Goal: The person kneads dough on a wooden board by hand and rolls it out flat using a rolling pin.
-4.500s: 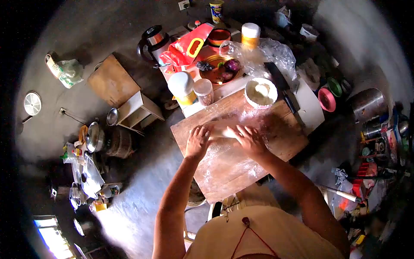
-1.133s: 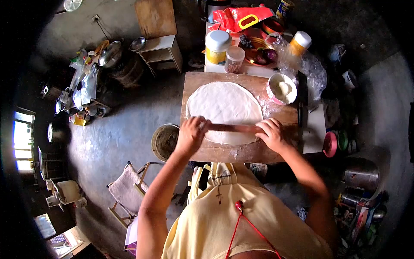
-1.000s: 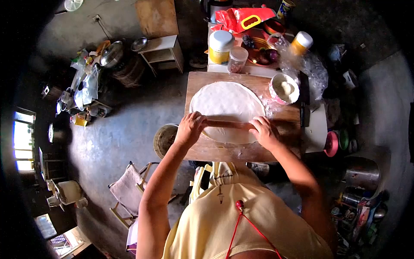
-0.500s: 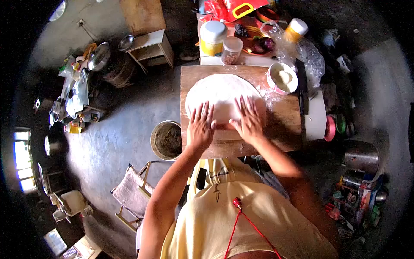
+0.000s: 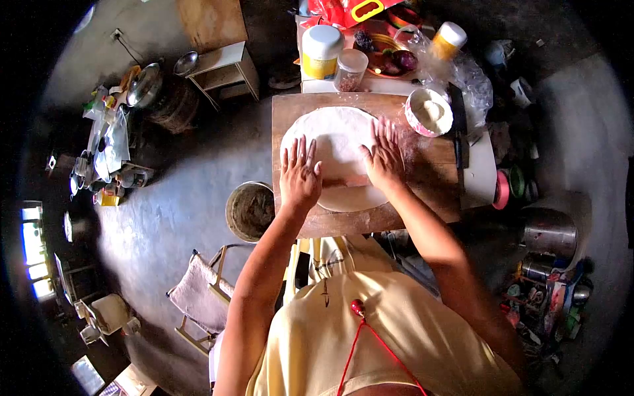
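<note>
A round, flat sheet of pale dough [image 5: 330,132] lies on a wooden board [image 5: 422,191]. My left hand [image 5: 300,179] rests at the dough's left side, fingers stretched forward and slightly apart. Over the right side of it lies my right hand [image 5: 385,155], also with fingers extended, its fingertips a little blurred. Between the two palms runs a brown strip [image 5: 347,180] that looks like a rolling pin crossing the dough; its ends are hidden under my hands. The near edge of the dough shows below that strip.
A bowl of white flour [image 5: 430,113] stands at the board's far right corner, by a dark knife-like tool [image 5: 457,135]. Beyond the board are a white-lidded jar [image 5: 322,53], a small clear jar [image 5: 351,69] and plastic bags. A bucket [image 5: 251,211] stands at left.
Both hands and the brown strip have moved slightly forward, away from my body. My right hand has also shifted right, and more dough shows on the near side of the strip.
</note>
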`<state>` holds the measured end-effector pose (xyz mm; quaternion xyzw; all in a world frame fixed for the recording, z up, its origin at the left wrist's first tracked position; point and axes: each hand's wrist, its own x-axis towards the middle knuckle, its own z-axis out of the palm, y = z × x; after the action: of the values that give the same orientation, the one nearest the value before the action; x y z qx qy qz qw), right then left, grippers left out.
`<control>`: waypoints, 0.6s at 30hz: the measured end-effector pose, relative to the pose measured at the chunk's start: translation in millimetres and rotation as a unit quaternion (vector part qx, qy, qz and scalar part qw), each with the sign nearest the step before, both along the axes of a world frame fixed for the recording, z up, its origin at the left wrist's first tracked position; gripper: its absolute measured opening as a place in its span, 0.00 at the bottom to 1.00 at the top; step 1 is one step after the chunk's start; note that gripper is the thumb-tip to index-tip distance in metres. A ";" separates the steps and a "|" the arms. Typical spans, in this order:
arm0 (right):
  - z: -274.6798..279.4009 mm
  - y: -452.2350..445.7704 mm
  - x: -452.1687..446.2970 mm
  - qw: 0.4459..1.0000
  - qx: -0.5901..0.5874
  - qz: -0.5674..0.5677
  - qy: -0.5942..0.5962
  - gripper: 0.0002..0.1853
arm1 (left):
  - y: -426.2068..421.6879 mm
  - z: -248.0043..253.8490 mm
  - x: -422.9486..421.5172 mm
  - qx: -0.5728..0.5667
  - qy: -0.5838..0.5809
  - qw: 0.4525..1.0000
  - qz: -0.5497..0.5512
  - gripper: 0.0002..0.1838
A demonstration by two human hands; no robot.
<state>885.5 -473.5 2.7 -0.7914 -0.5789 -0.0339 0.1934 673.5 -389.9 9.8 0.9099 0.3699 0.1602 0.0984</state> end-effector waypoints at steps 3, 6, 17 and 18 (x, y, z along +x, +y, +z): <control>4.6 -46.0 -24.1 0.998 -0.056 0.005 -0.041 0.42 | -25.8 8.5 -21.0 -0.086 -0.001 0.995 -0.045 0.29; 20.6 -101.7 -50.9 0.991 -0.099 0.052 0.073 0.42 | -71.5 20.9 -55.5 -0.159 -0.012 0.983 -0.088 0.29; 33.1 -142.0 -33.3 0.973 0.015 0.197 0.123 0.22 | -85.3 23.2 -55.7 -0.064 -0.027 0.991 -0.112 0.17; 36.2 -134.5 -28.1 0.973 0.001 0.193 0.126 0.21 | -76.4 27.6 -51.9 -0.051 -0.025 0.992 -0.117 0.16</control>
<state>857.4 -608.0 38.9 -0.6626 -0.6914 0.1035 0.2688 621.6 -466.3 37.4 0.9364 0.2662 0.1513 0.1715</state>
